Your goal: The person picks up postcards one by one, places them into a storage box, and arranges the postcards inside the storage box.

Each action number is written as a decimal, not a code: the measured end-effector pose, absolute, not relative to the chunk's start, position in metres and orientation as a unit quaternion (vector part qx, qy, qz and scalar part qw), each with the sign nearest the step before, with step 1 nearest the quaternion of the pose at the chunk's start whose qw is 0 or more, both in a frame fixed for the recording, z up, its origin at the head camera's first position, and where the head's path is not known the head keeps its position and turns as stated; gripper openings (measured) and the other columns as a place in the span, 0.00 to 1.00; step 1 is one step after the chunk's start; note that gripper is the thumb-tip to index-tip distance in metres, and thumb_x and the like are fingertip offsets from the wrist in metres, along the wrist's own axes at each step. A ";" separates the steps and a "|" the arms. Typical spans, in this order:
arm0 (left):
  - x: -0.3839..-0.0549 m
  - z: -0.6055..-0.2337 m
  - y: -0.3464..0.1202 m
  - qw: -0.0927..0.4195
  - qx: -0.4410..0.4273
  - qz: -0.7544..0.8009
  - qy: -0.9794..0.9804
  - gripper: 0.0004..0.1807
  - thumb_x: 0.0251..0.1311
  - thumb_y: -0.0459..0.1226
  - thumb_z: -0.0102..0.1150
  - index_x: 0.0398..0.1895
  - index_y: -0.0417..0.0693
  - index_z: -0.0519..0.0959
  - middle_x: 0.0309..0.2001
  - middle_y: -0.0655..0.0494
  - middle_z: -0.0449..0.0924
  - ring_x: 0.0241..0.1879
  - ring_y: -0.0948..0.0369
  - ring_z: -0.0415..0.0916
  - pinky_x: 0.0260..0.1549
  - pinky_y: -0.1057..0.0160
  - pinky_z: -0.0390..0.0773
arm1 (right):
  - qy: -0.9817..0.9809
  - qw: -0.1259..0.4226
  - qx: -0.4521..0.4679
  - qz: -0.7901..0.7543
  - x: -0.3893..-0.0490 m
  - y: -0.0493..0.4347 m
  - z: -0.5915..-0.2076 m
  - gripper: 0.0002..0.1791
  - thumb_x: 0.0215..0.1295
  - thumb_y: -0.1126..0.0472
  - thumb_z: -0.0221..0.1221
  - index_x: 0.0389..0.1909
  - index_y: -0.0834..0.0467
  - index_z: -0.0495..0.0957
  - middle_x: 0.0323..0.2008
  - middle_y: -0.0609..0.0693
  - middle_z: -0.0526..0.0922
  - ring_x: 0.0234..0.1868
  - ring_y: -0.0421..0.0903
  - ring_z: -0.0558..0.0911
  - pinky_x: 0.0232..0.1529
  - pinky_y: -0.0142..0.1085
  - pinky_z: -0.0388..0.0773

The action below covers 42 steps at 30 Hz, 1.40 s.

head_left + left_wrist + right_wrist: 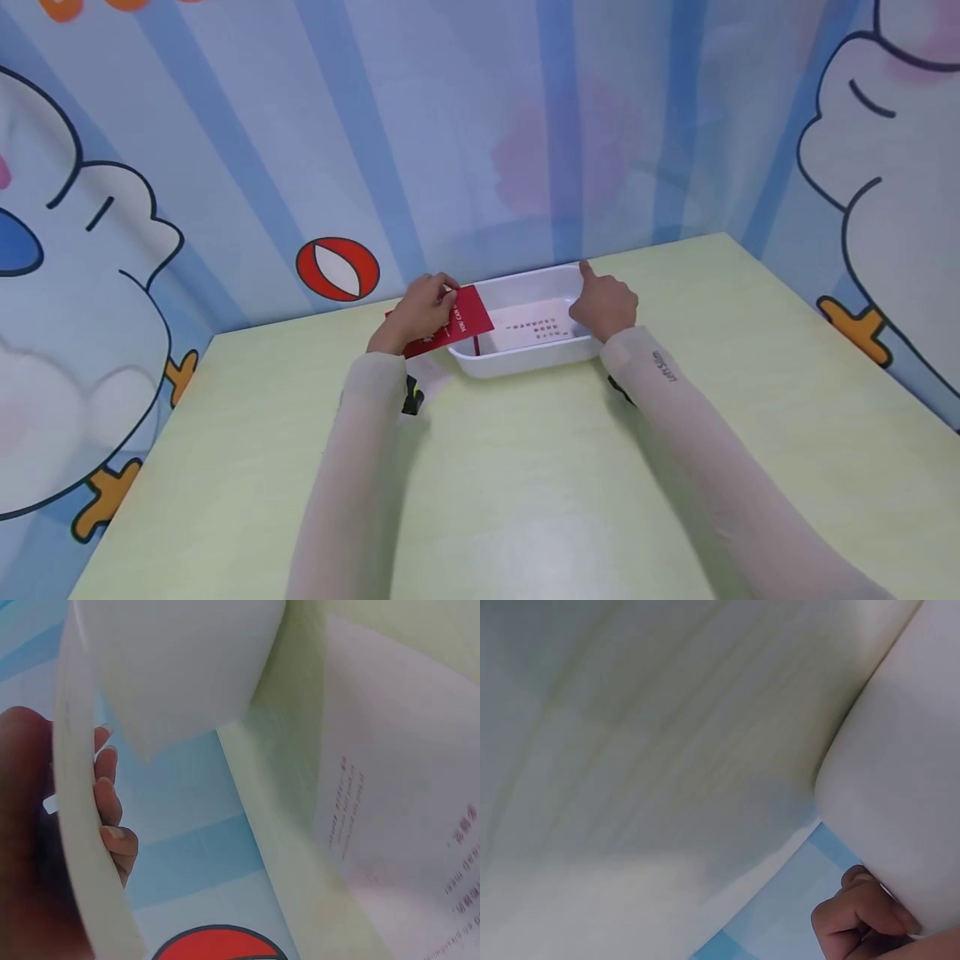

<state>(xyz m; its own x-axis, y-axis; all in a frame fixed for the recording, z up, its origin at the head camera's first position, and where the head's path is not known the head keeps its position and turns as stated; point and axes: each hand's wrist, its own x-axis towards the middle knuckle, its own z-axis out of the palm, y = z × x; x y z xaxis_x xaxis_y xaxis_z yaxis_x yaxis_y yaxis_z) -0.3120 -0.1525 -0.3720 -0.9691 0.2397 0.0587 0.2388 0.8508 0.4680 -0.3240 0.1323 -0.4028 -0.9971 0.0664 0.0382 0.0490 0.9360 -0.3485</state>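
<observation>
My left hand (423,308) pinches a red card (471,312) with white lettering, partly covered by the fingers, over the left end of a white plastic tray (525,360). In the left wrist view, a pale edge (75,787) runs between the thumb and the fingertips (109,802). My right hand (606,304) grips the tray's right end, its thumb along the rim; curled fingers show by the white wall in the right wrist view. Inside the tray lies a white sheet (517,331) with red print, and a dark red strip (477,344) stands near the left end.
A printed white paper (405,787) lies on the pale green table (495,483), left of the tray and partly under my left wrist. Behind the tray, close to the table's back edge, rises a blue striped backdrop (465,125) with cartoon figures.
</observation>
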 end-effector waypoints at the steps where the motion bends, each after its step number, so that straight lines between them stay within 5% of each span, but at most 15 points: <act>1: -0.312 -0.372 -0.151 0.004 0.126 0.240 0.963 0.25 0.67 0.41 0.59 0.66 0.48 0.68 0.60 0.47 0.71 0.60 0.53 0.68 0.57 0.52 0.80 | -0.984 0.023 -0.028 0.177 -0.324 0.132 -0.403 0.44 0.63 0.57 0.57 0.79 0.52 0.49 0.17 0.51 0.71 0.17 0.43 0.65 0.23 0.36 0.63; 26: -0.319 -0.379 -0.116 0.020 0.181 0.206 0.962 0.23 0.69 0.42 0.56 0.64 0.48 0.69 0.56 0.47 0.72 0.57 0.54 0.69 0.59 0.53 0.77 | -0.984 0.029 -0.039 0.169 -0.321 0.128 -0.403 0.45 0.64 0.56 0.58 0.79 0.52 0.49 0.28 0.57 0.81 0.22 0.47 0.73 0.31 0.40 0.72; 42: -0.326 -0.379 -0.092 0.022 0.185 0.203 0.961 0.21 0.69 0.41 0.54 0.63 0.50 0.69 0.56 0.50 0.72 0.57 0.55 0.67 0.61 0.54 0.76 | -0.983 0.023 -0.048 0.173 -0.319 0.127 -0.400 0.45 0.64 0.55 0.60 0.79 0.52 0.49 0.48 0.62 0.84 0.38 0.54 0.81 0.51 0.50 0.80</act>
